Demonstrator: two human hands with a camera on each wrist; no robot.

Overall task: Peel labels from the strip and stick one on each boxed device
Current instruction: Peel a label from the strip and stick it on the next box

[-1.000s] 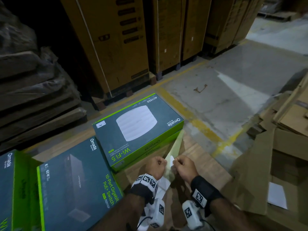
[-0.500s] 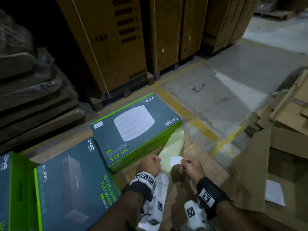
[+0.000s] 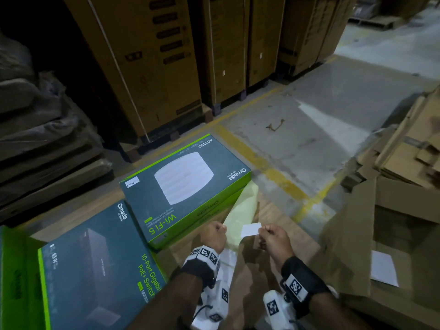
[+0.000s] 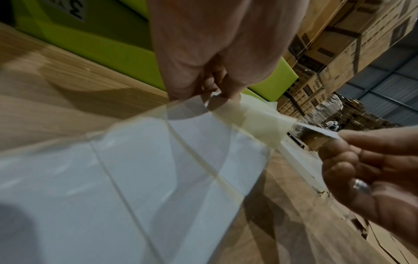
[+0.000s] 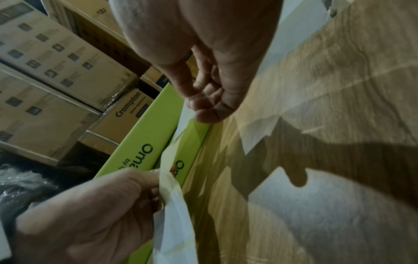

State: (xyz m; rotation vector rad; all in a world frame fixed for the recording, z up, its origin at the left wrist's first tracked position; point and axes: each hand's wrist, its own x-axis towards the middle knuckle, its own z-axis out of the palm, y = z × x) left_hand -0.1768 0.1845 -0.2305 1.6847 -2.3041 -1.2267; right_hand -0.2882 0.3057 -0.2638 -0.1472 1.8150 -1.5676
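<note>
Your right hand (image 3: 273,236) pinches a freed white label (image 3: 251,229); your left hand (image 3: 215,233) grips the strip (image 3: 240,210). The Wi-Fi 5 box (image 3: 185,186), far, carries a sticker; the near-left switch box (image 3: 95,270) looks unlabelled.

The right hand (image 3: 273,239) pinches a small white rectangular label (image 3: 251,229); the left hand (image 3: 214,234) grips the pale yellow backing strip (image 3: 240,210), near the grey-green Wi-Fi 5 box (image 3: 185,186).
</note>
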